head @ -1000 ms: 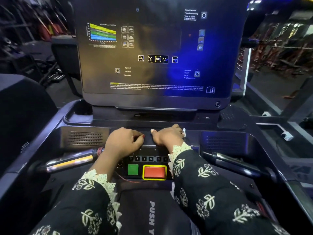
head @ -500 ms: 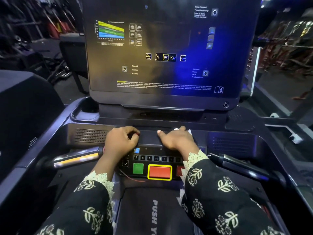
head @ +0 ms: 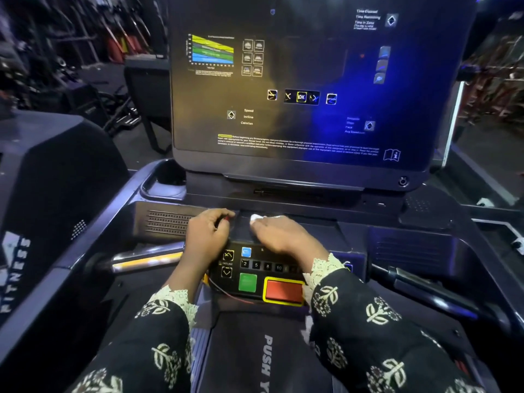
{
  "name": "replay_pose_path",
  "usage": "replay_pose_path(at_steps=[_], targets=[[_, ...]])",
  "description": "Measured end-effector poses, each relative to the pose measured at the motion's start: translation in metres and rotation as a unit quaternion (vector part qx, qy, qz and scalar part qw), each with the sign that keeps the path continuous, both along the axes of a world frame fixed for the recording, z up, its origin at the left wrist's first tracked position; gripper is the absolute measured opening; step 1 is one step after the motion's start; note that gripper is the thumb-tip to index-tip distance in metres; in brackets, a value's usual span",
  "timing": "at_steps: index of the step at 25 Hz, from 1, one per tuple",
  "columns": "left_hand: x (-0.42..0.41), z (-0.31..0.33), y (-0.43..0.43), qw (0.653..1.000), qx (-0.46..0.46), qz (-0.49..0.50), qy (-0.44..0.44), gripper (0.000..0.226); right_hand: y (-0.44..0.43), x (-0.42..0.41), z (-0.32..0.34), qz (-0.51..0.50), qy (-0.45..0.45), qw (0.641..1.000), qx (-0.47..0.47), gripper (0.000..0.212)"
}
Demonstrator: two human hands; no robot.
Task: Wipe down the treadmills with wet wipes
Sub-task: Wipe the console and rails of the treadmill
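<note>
1. the right hand (head: 283, 236) lies flat on the ledge under the screen (head: 297, 95). its fingers are straight and close together, pressing on the wet wipe (head: 256, 217).
2. most of the wipe is hidden under the fingers. only a small white bit sticks out past the fingertips.
3. the left hand (head: 207, 236) sits just beside it on the same ledge, with its fingers curled in. a red spot shows at the fingertips, and i cannot tell if the hand pinches anything.
4. both wrists cover parts of the button panel (head: 255, 268), so some number keys are hidden. the green button (head: 247, 282) and the red button (head: 283, 290) show.
5. the treadmill (head: 411, 245) is dark and shiny. the small words on its screen are too blurry to read.
6. a shiny handle bar (head: 147, 260) sticks out near the left hand.
7. the room is dim with blue light, and the gym gear behind is blurry. the machine on the left (head: 56, 180) is cut off by the edge.
</note>
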State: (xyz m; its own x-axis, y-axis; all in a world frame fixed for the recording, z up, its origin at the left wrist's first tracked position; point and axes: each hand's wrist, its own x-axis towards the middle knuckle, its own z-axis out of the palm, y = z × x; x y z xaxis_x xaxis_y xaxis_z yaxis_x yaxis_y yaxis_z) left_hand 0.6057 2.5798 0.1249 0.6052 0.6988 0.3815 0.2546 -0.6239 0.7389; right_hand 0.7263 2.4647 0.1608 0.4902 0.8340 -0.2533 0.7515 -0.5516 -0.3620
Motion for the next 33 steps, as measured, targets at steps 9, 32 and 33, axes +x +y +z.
replay_pose_path(at_steps=[9,32,33], targets=[[0.0,-0.006,0.013,0.992,-0.103,-0.002,-0.074,0.04,0.031,-0.03,0.01,-0.033,-0.003,0.999,0.015,0.036],[0.005,-0.014,0.027,0.891,-0.354,-0.036,-0.283,0.039,0.009,-0.077,-0.008,0.151,-0.144,0.941,0.266,0.024],[0.005,-0.015,0.028,0.895,-0.358,-0.042,-0.264,0.041,0.002,-0.079,-0.018,0.135,-0.144,0.921,0.336,0.024]])
